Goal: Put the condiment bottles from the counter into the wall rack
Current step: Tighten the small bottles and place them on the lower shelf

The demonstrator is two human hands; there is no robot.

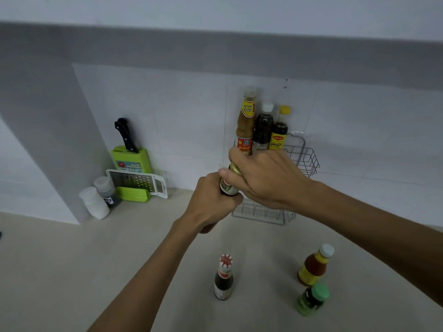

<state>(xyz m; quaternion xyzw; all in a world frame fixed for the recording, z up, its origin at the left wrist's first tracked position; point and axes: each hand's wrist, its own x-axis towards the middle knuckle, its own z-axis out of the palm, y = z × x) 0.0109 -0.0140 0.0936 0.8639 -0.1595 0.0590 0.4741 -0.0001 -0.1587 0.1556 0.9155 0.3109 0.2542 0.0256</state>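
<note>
A dark bottle with a gold cap (229,185) is held in the air just in front of the white wire wall rack (308,161). My left hand (211,202) grips its body and my right hand (266,180) wraps its neck and cap. In the rack stand a tall brown sauce bottle (246,121), a dark bottle with a white cap (262,130) and a yellow-capped bottle (279,133). On the counter (119,259) remain a red-and-white-capped dark bottle (224,277), an orange sauce bottle (314,265) and a green-lidded jar (312,299).
At the back left corner stand a green knife block with a black-handled knife (130,154), a white grater (141,182) and two white-capped shakers (98,200). A grey wall column (48,116) juts out on the left.
</note>
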